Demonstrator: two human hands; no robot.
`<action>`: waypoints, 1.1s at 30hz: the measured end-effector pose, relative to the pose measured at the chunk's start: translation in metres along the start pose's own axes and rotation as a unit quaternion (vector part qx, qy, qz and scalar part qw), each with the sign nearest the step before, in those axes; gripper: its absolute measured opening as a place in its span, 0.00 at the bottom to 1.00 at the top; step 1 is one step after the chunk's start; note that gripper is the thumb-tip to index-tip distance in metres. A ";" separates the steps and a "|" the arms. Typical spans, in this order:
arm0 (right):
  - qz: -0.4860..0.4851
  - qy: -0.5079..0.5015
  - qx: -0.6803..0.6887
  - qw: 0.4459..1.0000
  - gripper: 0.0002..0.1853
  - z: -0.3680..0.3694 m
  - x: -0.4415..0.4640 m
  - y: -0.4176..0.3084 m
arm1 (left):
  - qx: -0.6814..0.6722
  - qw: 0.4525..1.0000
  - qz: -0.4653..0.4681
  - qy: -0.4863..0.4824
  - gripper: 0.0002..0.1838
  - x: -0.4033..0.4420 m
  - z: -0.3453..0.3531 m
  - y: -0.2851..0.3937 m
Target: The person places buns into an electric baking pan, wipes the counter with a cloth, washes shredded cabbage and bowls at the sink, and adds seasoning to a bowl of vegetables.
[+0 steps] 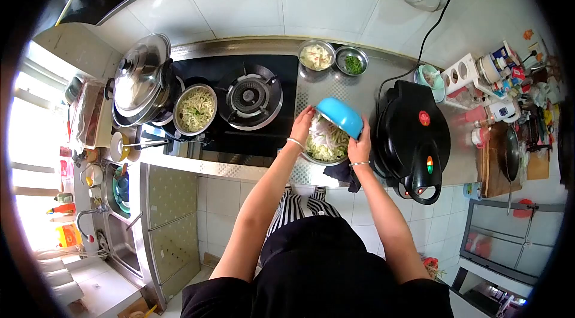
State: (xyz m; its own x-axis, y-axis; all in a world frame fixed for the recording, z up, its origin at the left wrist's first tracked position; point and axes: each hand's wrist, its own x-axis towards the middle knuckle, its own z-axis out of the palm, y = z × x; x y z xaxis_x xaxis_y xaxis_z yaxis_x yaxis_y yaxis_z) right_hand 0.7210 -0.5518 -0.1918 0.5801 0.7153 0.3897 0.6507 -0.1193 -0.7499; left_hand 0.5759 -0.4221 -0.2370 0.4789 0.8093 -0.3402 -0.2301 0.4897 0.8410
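Both my hands hold a blue bowl, tipped on its side over a metal bowl of shredded pale-green vegetables. My left hand grips its left edge, while my right hand is closed on its lower right side. Whitish shreds lie on top of the vegetables just below the tilted mouth. The inside of the blue bowl is mostly hidden from me. A dark cloth lies at the counter's edge, beside the metal bowl.
A black electric griddle with a lit indicator stands right. Behind are bowls of pale chopped pieces and chopped greens. To the left are a gas burner, another bowl of shreds and a lidded pot.
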 end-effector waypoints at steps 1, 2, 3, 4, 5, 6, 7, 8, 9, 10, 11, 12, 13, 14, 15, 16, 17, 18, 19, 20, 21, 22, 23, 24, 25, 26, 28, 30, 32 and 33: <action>0.003 -0.002 0.000 1.000 0.28 -0.002 -0.001 -0.001 | 0.012 1.000 -0.005 -0.006 0.29 0.000 -0.007 -0.004; 0.007 -0.005 0.001 1.000 0.28 -0.002 -0.002 -0.003 | 0.024 1.000 -0.010 -0.010 0.30 -0.001 -0.014 -0.010; 0.015 0.005 -0.003 1.000 0.27 -0.001 -0.004 -0.003 | 0.028 0.999 -0.004 0.020 0.26 -0.014 -0.010 -0.002; 0.015 0.005 -0.003 1.000 0.27 0.000 -0.007 -0.003 | 0.028 0.999 -0.004 0.020 0.26 -0.015 -0.014 -0.009; 0.019 -0.009 0.000 1.000 0.29 0.000 -0.010 -0.002 | 0.092 0.995 0.043 0.025 0.24 -0.015 -0.016 -0.015; 0.023 -0.024 0.002 0.999 0.30 0.000 -0.012 -0.003 | 0.156 0.983 0.089 0.029 0.23 -0.016 -0.018 -0.022; 0.022 -0.024 0.001 0.999 0.30 -0.001 -0.011 -0.001 | 0.237 0.966 0.083 0.054 0.19 -0.030 -0.008 -0.007; 0.017 -0.014 0.000 1.000 0.29 -0.002 -0.009 0.001 | 0.236 0.967 0.083 0.055 0.19 -0.038 -0.005 -0.004; 0.012 -0.005 -0.001 1.000 0.28 -0.002 -0.008 0.001 | 0.312 0.940 0.130 0.056 0.19 -0.043 -0.004 -0.005; 0.012 -0.007 -0.001 1.000 0.28 -0.002 -0.008 0.000 | 0.386 0.904 0.175 0.055 0.18 -0.047 -0.003 -0.007; 0.025 0.004 0.010 1.000 0.28 -0.002 -0.007 0.000 | 0.394 0.887 0.233 0.061 0.17 -0.047 -0.001 -0.013; 0.038 0.015 0.022 0.999 0.28 -0.003 -0.004 -0.001 | 0.393 0.887 0.233 0.062 0.17 -0.050 0.005 -0.009; 0.042 0.021 0.028 0.999 0.28 -0.004 -0.001 -0.002 | 0.443 0.855 0.264 0.047 0.18 -0.055 0.014 0.000; 0.042 0.019 0.028 0.999 0.28 -0.003 -0.001 -0.002 | 0.492 0.820 0.293 0.032 0.18 -0.059 0.020 0.005; 0.049 0.013 0.030 0.998 0.28 -0.003 0.000 -0.002 | 0.501 0.811 0.302 0.000 0.19 -0.054 0.023 0.004; 0.056 0.008 0.033 0.998 0.29 -0.002 0.000 -0.002 | 0.500 0.812 0.301 0.000 0.19 -0.051 0.028 0.002; 0.056 0.008 0.032 0.998 0.29 -0.001 0.001 -0.002 | 0.581 0.759 0.293 -0.021 0.19 -0.048 0.033 -0.001; 0.056 0.017 0.033 0.998 0.29 -0.001 0.002 0.000 | 0.655 0.700 0.281 -0.042 0.20 -0.045 0.037 -0.004; 0.056 0.025 0.035 0.997 0.30 0.000 0.001 0.002 | 0.713 0.657 0.237 -0.066 0.20 -0.044 0.037 -0.005; 0.057 0.024 0.034 0.998 0.30 0.000 0.000 0.003 | 0.712 0.658 0.235 -0.066 0.20 -0.046 0.035 -0.007; 0.089 0.024 0.065 0.994 0.30 0.000 -0.001 0.008 | 0.723 0.652 0.207 -0.092 0.20 -0.053 0.033 -0.003; 0.120 0.025 0.096 0.988 0.30 0.002 -0.002 0.009 | 0.734 0.645 0.179 -0.118 0.19 -0.060 0.031 0.003; 0.123 0.025 0.098 0.987 0.30 0.003 -0.006 0.010 | 0.732 0.651 0.164 -0.117 0.18 -0.069 0.030 0.007; 0.139 0.024 0.111 0.984 0.30 0.003 -0.009 0.008 | 0.733 0.650 0.162 -0.118 0.18 -0.075 0.024 0.003; 0.153 0.024 0.125 0.980 0.30 0.004 -0.012 0.006 | 0.734 0.646 0.176 -0.113 0.17 -0.079 0.017 -0.002; 0.155 0.024 0.126 0.980 0.30 0.003 -0.015 0.004 | 0.735 0.641 0.192 -0.109 0.17 -0.083 0.012 -0.006; 0.093 -0.006 0.044 0.995 0.32 0.001 -0.017 0.000 | 0.720 0.654 0.204 -0.107 0.15 -0.085 0.008 -0.006; 0.071 0.005 0.040 0.997 0.32 0.000 -0.013 0.004 | 0.710 0.657 0.242 -0.074 0.15 -0.084 0.002 -0.016; 0.122 0.035 0.108 0.986 0.32 0.005 -0.008 0.019 | 0.691 0.682 0.226 -0.077 0.15 -0.078 -0.002 -0.020; 0.148 0.013 0.121 0.981 0.32 0.001 -0.007 0.014 | 0.671 0.707 0.211 -0.079 0.16 -0.073 -0.003 -0.022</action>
State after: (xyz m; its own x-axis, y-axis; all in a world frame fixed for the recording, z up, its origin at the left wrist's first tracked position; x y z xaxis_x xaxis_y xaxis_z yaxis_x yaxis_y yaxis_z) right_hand 0.7257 -0.5573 -0.2056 0.7403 0.6561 0.1464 0.3184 -0.1505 -0.9359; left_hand 0.5437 -0.4910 -0.2318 0.7200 0.6936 0.0227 0.5789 -0.6184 0.5315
